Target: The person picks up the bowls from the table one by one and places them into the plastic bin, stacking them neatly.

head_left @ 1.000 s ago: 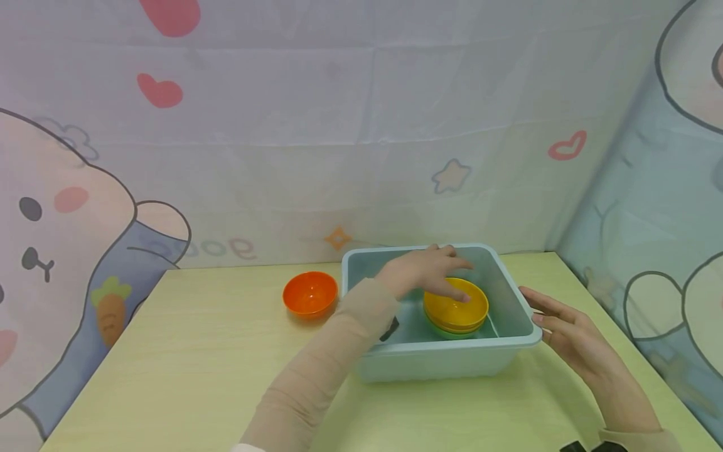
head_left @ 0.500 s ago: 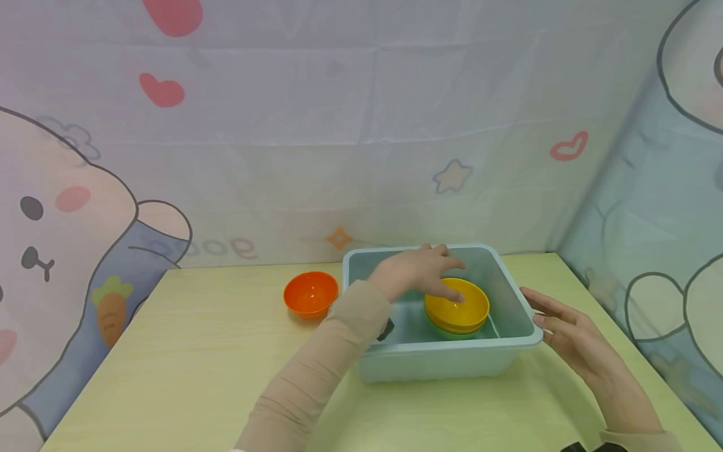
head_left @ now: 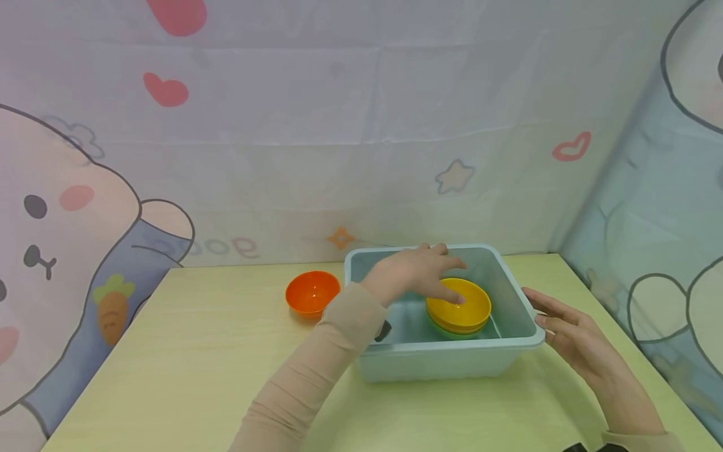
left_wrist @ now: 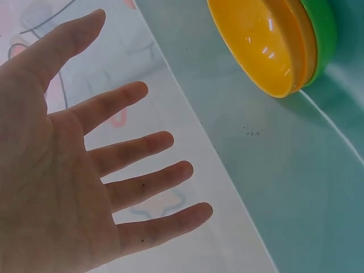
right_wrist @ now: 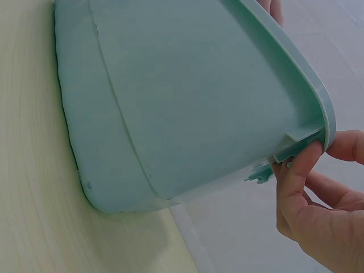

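Yellow bowl (head_left: pixel 459 304), glossy and round, sits nested on a green bowl (head_left: pixel 452 331) inside the pale teal tub (head_left: pixel 446 361), toward the tub's right half. Above it the left hand (head_left: pixel 415 275) hovers with fingers (left_wrist: pixel 133 151) spread and straight, gripping nothing; from the head view I cannot tell whether a fingertip touches the bowl's rim. At the tub's right rim the right hand (head_left: pixel 570 336) pinches the lip, thumb (right_wrist: pixel 293 176) on the flange edge and fingers curled beneath. To my eye, steadying the tub like that is sensible, and the left hand would do best to close on the bowl's rim squarely so only the top bowl is handled. Left of the tub, apart from it, an orange bowl (head_left: pixel 312 294) stands on the light wooden bench (head_left: pixel 186 370).
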Demonstrator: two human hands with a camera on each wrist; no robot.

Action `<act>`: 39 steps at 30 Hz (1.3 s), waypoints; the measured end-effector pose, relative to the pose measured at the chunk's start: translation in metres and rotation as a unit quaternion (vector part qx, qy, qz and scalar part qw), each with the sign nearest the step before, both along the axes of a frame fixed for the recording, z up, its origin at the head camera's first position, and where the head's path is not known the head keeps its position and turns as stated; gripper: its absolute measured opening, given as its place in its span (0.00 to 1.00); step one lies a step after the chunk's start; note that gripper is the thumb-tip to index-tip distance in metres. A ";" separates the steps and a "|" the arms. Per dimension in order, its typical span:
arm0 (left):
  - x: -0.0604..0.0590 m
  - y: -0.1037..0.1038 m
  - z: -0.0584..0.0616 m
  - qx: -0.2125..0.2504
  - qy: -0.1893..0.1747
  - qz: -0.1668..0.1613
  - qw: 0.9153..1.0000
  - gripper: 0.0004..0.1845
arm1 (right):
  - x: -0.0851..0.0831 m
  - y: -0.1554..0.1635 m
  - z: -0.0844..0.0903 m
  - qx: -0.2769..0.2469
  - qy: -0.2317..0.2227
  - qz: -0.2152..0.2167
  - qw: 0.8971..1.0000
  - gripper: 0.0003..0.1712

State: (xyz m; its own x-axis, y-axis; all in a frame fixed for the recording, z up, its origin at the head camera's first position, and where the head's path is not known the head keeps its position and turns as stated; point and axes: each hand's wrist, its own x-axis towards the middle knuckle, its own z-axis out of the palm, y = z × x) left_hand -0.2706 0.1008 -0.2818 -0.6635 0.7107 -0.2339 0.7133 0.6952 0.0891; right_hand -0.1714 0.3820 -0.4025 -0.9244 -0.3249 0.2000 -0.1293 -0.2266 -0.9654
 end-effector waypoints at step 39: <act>0.013 -0.055 0.011 0.061 0.080 -0.042 0.994 0.32 | 0.000 -0.001 0.001 -0.002 -0.004 -0.009 1.000 0.29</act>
